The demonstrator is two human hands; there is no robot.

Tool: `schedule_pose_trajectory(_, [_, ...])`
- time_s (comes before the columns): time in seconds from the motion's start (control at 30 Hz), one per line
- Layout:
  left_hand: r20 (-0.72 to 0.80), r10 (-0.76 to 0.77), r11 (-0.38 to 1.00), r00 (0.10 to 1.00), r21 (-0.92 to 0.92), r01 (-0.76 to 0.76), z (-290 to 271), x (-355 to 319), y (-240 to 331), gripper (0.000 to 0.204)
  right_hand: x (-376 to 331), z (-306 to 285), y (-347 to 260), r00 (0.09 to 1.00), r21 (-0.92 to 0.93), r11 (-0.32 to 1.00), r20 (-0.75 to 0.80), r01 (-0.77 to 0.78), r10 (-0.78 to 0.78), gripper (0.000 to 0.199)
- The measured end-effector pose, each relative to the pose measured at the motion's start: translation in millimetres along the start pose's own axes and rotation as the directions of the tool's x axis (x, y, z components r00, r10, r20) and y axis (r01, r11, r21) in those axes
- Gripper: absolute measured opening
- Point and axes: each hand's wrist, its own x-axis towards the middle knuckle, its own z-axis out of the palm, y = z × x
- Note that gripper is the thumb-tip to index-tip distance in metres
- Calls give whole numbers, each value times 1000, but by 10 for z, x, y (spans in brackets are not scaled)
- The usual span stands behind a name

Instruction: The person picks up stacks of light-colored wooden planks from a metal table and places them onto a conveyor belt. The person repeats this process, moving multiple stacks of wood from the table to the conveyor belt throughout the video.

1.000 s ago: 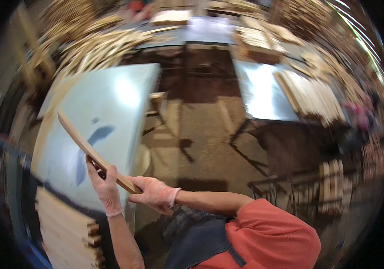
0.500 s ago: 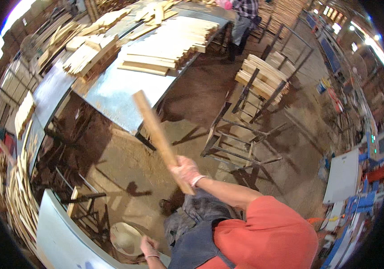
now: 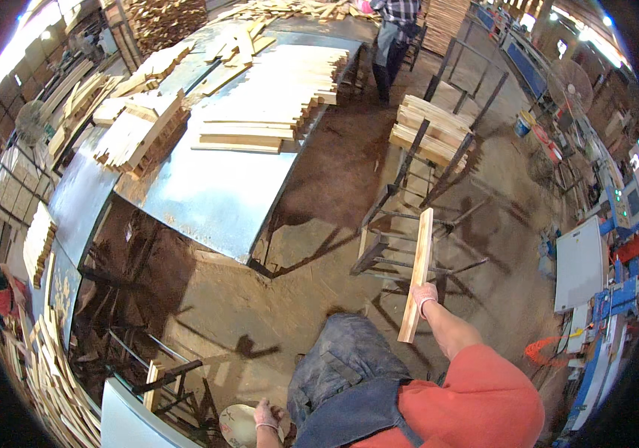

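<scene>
My right hand (image 3: 424, 293), in a pale glove, is closed round a wooden board (image 3: 418, 261). The board is long and narrow and stands nearly upright in the picture, to the right of my dark apron (image 3: 345, 358). Down at the lower edge my left hand (image 3: 266, 413), also gloved, is loosely curled, and I see nothing in its fingers. A round, pale, patterned disc (image 3: 236, 427), perhaps a stool seat, lies beside that hand. I cannot tell whether the two touch.
A metal-topped table (image 3: 207, 194) carries rows of boards (image 3: 259, 104). Ahead on the right stands a dark metal rack (image 3: 386, 254), with a stack of boards (image 3: 431, 127) beyond. A person (image 3: 392, 45) stands at the table's far end. Machinery (image 3: 610, 291) lines the right side.
My right hand has swung the board to the right, and it now stands more upright. The whole view has shifted, and my left hand shows slightly farther right.
</scene>
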Motion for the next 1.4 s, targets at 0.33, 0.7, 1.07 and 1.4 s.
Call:
schedule_pose_trajectory(0.33, [221,131,970,966,173,-171,1405,-415,1628,24,1335,300,-974,991,51,995,102,-89,83,46])
schedule_pose_trajectory(0.7, [-1,-78,846,997,528,67,2491,-1231,2023,29,2704,991,-1623,982,74,995,178,-70,56,42])
schedule_pose_trajectory(1.07, [347,181,564,920,730,-386,3132,-744,2435,34,2650,917,-1711,908,136,986,419,-96,30,36])
schedule_pose_trajectory(1.4, [312,77,801,947,546,-245,3829,-1016,3142,32,2167,404,-2165,932,-30,996,357,80,-64,43])
